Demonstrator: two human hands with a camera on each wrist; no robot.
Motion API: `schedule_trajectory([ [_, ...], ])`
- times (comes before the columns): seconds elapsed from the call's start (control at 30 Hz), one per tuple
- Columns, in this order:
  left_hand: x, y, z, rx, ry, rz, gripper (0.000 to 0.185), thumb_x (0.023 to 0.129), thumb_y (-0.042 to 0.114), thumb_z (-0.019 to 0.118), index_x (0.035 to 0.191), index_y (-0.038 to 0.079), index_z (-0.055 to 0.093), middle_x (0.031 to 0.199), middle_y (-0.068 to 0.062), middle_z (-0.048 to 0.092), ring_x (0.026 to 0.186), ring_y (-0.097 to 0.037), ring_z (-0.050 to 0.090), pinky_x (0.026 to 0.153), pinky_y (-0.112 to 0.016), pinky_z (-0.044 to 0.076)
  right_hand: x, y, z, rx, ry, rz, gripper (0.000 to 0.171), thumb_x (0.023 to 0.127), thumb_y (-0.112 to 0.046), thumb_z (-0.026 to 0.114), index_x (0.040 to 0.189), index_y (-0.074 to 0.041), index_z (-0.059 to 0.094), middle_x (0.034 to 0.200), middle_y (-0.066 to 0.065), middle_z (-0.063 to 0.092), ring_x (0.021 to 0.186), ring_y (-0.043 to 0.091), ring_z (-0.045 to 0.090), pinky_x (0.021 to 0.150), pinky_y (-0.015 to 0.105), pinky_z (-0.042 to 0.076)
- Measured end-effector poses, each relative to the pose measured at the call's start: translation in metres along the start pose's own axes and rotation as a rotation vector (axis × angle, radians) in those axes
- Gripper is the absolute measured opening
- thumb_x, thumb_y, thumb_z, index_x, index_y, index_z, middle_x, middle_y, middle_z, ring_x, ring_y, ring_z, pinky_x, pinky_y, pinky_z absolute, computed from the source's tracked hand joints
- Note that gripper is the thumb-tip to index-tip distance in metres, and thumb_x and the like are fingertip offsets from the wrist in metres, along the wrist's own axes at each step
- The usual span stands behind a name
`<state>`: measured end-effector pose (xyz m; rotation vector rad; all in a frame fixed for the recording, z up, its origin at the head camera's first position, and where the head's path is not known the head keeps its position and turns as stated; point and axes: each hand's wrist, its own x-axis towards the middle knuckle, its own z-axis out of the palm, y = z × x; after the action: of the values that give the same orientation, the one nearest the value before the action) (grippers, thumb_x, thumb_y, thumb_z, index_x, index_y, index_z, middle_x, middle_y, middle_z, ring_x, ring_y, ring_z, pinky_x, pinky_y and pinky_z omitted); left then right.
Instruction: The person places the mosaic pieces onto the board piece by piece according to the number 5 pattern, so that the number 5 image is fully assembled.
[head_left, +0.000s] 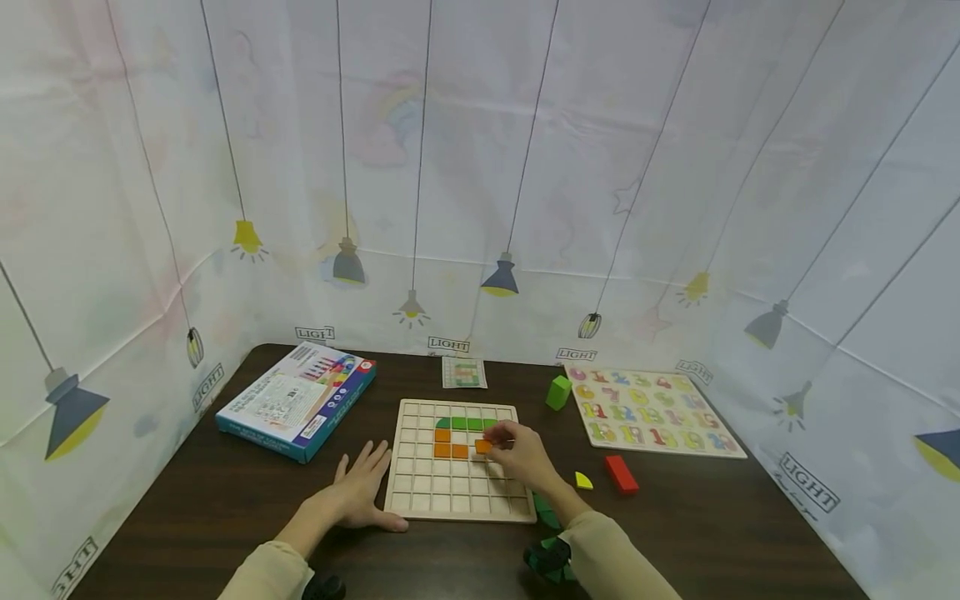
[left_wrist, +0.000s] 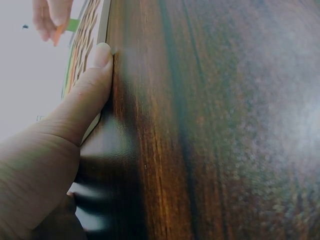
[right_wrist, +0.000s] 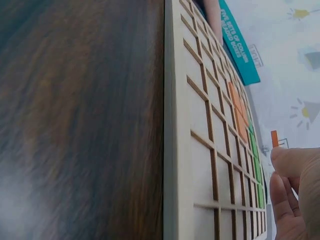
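A wooden grid board [head_left: 420, 483] lies on the dark table, with green tiles [head_left: 467, 424] in one row and several orange tiles [head_left: 442, 451] below them. Over the board, my right hand [head_left: 522, 454] pinches an orange square tile [head_left: 483, 447] between thumb and fingertips; in the right wrist view this tile [right_wrist: 274, 139] shows edge-on above the board's surface. My left hand [head_left: 358, 492] lies with fingers spread at the board's left edge. In the left wrist view its thumb [left_wrist: 95, 85] touches the board's near edge.
Right of the board are a yellow quarter-round piece [head_left: 583, 481], a red block [head_left: 621, 474], a green block [head_left: 558, 392] and a number puzzle board [head_left: 652, 412]. Green pieces [head_left: 546, 510] lie by my right forearm. A pattern card [head_left: 463, 372] is behind, a blue-white box [head_left: 300, 400] at left.
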<state>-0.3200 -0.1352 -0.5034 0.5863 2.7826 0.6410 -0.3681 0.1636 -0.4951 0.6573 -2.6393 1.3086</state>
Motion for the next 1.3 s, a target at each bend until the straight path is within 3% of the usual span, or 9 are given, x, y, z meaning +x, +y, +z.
schedule_trajectory([
  [0.17, 0.001, -0.002, 0.001, -0.001, -0.001, 0.002, 0.118, 0.067, 0.067, 0.071, 0.150, 0.001, 0.019, 0.155, -0.018, 0.012, 0.141, -0.038, 0.005, 0.105, -0.065, 0.004, 0.006, 0.003, 0.008, -0.024, -0.007, -0.024, 0.023, 0.083, 0.005, 0.064, 0.105, 0.002, 0.063, 0.099, 0.014, 0.065, 0.087, 0.022, 0.062, 0.075, 0.029, 0.052],
  [0.57, 0.000, 0.000, 0.003, -0.012, 0.007, 0.017, 0.118, 0.067, 0.066, 0.072, 0.150, 0.000, 0.019, 0.155, -0.018, 0.011, 0.141, -0.038, 0.005, 0.105, -0.066, 0.004, 0.006, 0.009, 0.014, -0.091, -0.030, 0.055, 0.023, 0.083, 0.002, 0.067, 0.106, -0.001, 0.065, 0.099, 0.009, 0.065, 0.086, 0.020, 0.062, 0.074, 0.030, 0.052],
  [0.9, 0.001, -0.004, 0.000, -0.035, -0.021, 0.013, 0.123, 0.065, 0.072, 0.068, 0.149, -0.001, 0.018, 0.156, -0.019, 0.010, 0.141, -0.039, 0.003, 0.105, -0.065, -0.001, 0.006, 0.008, 0.016, -0.109, -0.034, 0.023, 0.023, 0.085, 0.001, 0.066, 0.108, 0.000, 0.064, 0.099, 0.011, 0.065, 0.086, 0.021, 0.061, 0.074, 0.030, 0.051],
  [1.3, 0.001, -0.001, 0.001, 0.001, -0.014, -0.021, 0.120, 0.066, 0.068, 0.071, 0.150, 0.002, 0.017, 0.156, -0.016, 0.010, 0.142, -0.037, 0.004, 0.105, -0.065, 0.003, 0.006, 0.008, 0.014, -0.096, -0.017, 0.016, 0.023, 0.084, -0.002, 0.069, 0.107, -0.002, 0.065, 0.098, 0.008, 0.066, 0.086, 0.019, 0.061, 0.076, 0.030, 0.052],
])
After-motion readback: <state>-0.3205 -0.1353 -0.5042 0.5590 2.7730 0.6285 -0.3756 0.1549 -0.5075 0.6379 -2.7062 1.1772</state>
